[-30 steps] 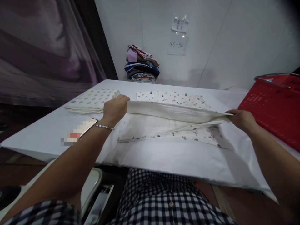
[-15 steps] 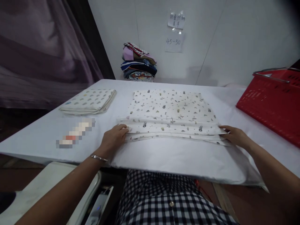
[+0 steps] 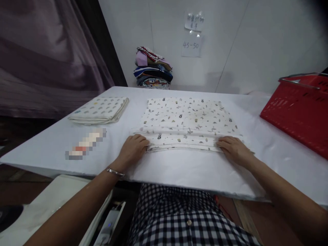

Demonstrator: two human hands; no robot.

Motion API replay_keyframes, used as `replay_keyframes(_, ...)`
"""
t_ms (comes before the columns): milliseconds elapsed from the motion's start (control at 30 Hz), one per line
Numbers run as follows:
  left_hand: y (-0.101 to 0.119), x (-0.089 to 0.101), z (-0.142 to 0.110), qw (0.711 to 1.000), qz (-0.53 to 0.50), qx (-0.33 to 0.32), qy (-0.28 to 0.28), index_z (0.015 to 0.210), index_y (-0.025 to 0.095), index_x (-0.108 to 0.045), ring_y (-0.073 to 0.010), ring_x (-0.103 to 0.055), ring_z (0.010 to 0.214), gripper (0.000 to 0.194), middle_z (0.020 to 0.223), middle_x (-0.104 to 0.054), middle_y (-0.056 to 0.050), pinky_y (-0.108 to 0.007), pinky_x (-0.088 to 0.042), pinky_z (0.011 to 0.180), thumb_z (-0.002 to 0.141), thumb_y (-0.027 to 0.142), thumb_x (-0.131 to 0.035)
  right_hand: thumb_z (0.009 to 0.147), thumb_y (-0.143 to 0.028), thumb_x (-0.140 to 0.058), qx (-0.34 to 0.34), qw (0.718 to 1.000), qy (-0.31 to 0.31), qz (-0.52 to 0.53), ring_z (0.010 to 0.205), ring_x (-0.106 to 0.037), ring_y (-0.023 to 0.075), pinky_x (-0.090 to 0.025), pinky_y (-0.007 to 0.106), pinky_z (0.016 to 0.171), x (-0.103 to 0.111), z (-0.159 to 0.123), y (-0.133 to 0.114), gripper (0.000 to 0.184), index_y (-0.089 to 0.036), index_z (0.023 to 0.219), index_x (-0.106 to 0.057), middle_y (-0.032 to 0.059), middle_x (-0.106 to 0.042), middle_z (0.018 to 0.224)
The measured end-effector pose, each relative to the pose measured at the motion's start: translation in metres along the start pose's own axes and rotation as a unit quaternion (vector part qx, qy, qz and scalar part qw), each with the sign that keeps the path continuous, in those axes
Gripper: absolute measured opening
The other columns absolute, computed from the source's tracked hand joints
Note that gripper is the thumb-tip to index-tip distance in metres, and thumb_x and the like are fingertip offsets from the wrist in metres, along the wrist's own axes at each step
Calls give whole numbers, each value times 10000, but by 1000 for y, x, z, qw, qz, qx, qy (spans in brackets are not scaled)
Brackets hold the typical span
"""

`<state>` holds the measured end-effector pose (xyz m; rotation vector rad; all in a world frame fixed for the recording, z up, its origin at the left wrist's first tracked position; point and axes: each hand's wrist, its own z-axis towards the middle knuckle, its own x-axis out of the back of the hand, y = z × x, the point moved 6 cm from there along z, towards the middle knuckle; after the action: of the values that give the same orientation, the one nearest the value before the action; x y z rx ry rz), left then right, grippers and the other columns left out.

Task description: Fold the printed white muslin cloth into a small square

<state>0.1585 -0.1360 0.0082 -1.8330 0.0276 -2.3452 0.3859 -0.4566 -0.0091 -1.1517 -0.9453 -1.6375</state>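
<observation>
A white cloth [image 3: 184, 114] printed with small grey, black and tan figures lies in front of me, its near part folded into a layered band. My left hand [image 3: 134, 150] is at the band's left end, fingers bent over the near edge. On the right side, my right hand [image 3: 234, 150] has its fingers closed over the same edge, a little inward from the corner. Both thumbs are largely hidden. Between the hands, the stacked layers show along the near edge.
A folded cloth with grey cloud-like prints [image 3: 99, 111] rests at the table's [image 3: 194, 171] back left, near a pixelated item [image 3: 85, 144]. A red basket [image 3: 297, 112] stands at right. Behind the table is a pile of folded fabrics [image 3: 153, 70] by the wall.
My right hand has moved left along the band, in from the corner. My left hand has shifted slightly right onto the cloth. The band's raised near edge now lies lower over the layers beneath.
</observation>
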Motion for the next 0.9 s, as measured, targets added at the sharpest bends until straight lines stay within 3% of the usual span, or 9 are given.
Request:
replay_keyframes(233, 37, -10, 32, 998, -36, -50, 21, 868, 188, -640, -216, -517, 876, 157, 876, -633, -56, -349, -388, 746, 869, 202, -484, 903, -235, -422, 27, 996, 36, 74, 892, -594, 237, -498, 371, 750, -7, 33, -23, 287, -182, 1020, -678, 108, -661, 993)
replay_keyframes(567, 32, -18, 14, 991, -126, -21, 35, 912, 184, -626, -181, -537, 850, 177, 888, -628, -43, -318, -419, 741, 892, 212, -453, 909, -236, -435, 19, 989, 76, 127, 905, -585, 236, -514, 368, 741, -7, 18, -25, 262, -203, 1049, -655, 109, -642, 983)
replay_keyframes(900, 39, -15, 13, 994, -95, -47, -7, 1035, 205, -608, -215, -521, 926, 216, 998, -610, -62, -348, -418, 755, 882, 309, -496, 879, -285, -479, 64, 989, 22, 129, 935, -554, 255, -499, 415, 783, -8, 16, -30, 330, -189, 1176, -584, 128, -598, 1044)
